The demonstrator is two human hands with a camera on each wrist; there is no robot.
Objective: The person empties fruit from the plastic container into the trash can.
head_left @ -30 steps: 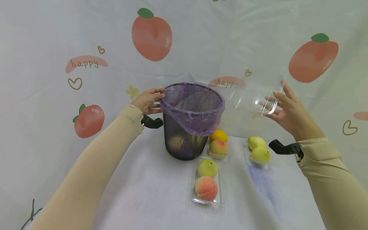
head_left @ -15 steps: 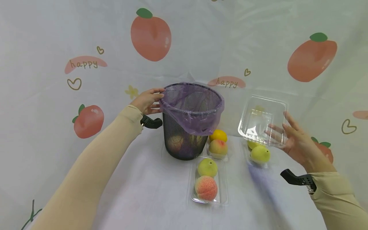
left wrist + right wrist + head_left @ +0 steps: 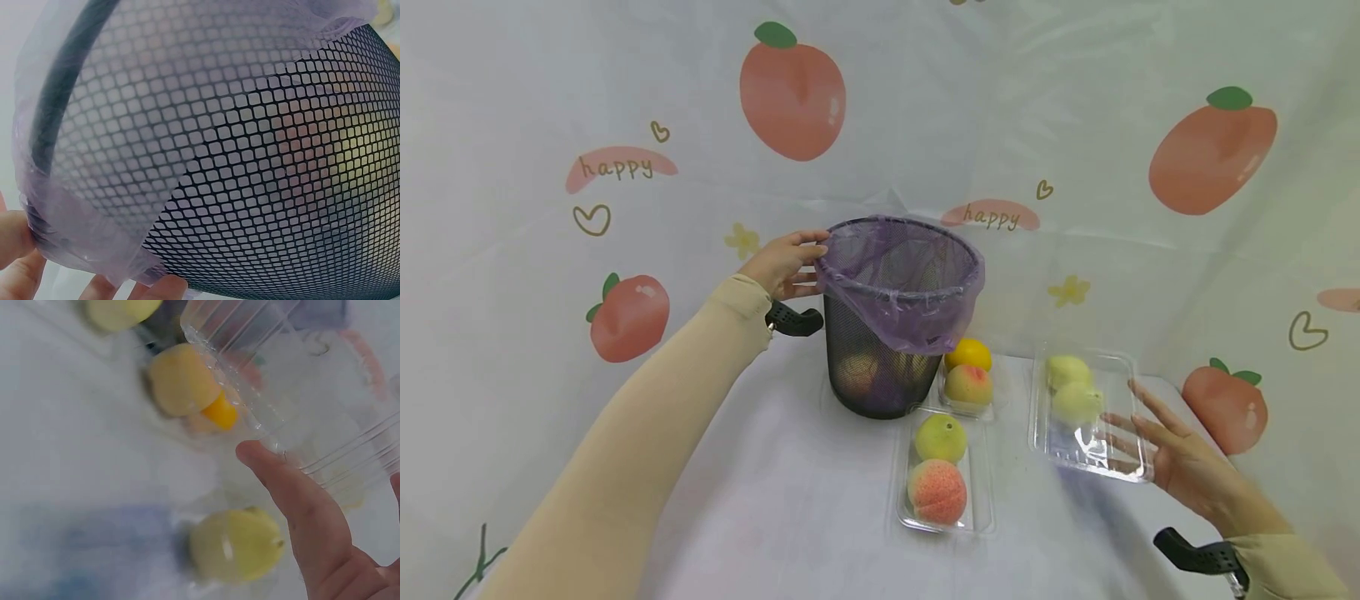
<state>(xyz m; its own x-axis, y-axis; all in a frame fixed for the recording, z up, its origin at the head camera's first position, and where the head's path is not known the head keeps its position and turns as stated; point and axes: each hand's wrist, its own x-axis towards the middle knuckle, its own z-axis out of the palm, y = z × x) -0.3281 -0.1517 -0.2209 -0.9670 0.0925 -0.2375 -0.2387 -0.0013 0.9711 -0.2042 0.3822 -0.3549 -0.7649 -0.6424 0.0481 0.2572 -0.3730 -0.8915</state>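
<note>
My left hand (image 3: 784, 262) grips the rim of a black mesh bin (image 3: 880, 371) lined with a purple bag (image 3: 898, 287). In the left wrist view my fingers (image 3: 15, 240) curl under the bag-covered rim (image 3: 56, 106), and fruit colours show through the mesh (image 3: 300, 187). At the right, low over the table, my right hand (image 3: 1153, 433) holds an empty clear plastic tray (image 3: 1075, 454), tilted, thumb on its edge and fingers behind it. The right wrist view shows one finger (image 3: 300, 506) lying against the tray (image 3: 294, 406).
Two yellow-green fruits (image 3: 1070, 387) in their own tray show through the held tray. A tray with a green fruit and a peach (image 3: 942, 467) lies in front of the bin. An orange and a peach (image 3: 968, 373) sit beside the bin. A printed cloth covers the table and backdrop.
My right hand has carried the clear tray down and slightly right, from beside the bin's rim to just above the yellow-green fruits. The left hand has stayed on the rim.
</note>
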